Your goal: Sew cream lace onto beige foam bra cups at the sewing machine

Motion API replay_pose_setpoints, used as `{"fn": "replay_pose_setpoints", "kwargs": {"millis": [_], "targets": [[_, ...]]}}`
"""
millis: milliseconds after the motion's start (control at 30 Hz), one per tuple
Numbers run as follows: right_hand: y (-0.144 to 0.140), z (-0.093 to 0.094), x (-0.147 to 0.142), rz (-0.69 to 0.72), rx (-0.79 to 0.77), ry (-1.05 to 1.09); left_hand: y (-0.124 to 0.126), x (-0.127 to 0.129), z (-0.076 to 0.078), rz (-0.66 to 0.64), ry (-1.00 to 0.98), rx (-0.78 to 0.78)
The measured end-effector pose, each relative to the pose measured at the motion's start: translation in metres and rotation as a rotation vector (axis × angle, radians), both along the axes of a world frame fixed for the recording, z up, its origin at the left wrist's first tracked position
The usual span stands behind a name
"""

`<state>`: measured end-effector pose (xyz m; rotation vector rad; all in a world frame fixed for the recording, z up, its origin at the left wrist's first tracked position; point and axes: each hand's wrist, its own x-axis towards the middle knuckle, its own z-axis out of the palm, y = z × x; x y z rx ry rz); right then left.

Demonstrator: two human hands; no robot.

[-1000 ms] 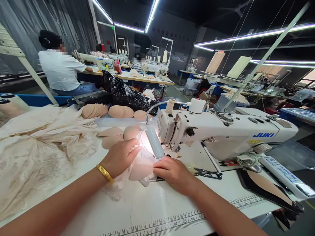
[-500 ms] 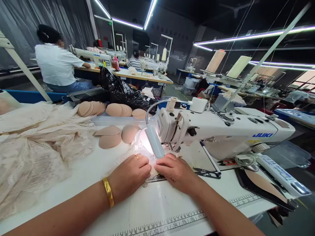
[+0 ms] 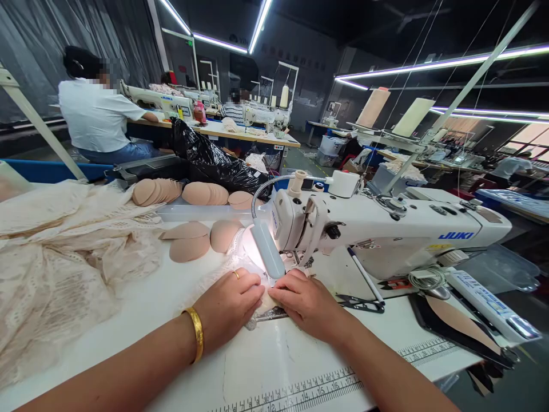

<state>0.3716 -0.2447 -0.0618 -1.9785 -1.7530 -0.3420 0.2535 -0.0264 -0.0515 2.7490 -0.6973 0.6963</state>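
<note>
My left hand (image 3: 229,306), with a gold bangle at the wrist, and my right hand (image 3: 306,303) press side by side on a pale lace-edged fabric piece (image 3: 240,252) lying on the table under the lit lamp (image 3: 266,249). The piece sits at the needle end of a white JUKI sewing machine (image 3: 386,232). Most of the piece is hidden beneath my hands. Three beige foam cups (image 3: 191,240) lie just beyond it.
A heap of cream lace (image 3: 64,257) covers the left of the white table (image 3: 266,366). Stacked foam cups (image 3: 180,193) line the far edge. Black snips (image 3: 360,303) lie right of my hand. Other people sit at machines behind.
My left hand has slid from the upper left down onto the piece, closing beside my right hand; the pink cup it held up is now flattened beneath both hands.
</note>
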Motion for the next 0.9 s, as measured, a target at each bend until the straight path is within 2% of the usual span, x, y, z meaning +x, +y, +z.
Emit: {"fn": "replay_pose_setpoints", "kwargs": {"millis": [367,700,900], "targets": [[0.000,-0.002,-0.001,-0.032,-0.032,0.020,-0.002,0.004,-0.008,-0.009,0.022,0.000],[0.004,-0.002,-0.003,-0.160,-0.081,0.027,0.017,0.031,0.003,-0.128,0.026,0.026],[0.005,-0.002,-0.004,-0.184,-0.095,0.036,0.023,0.039,0.002,-0.149,0.005,0.028]]}}
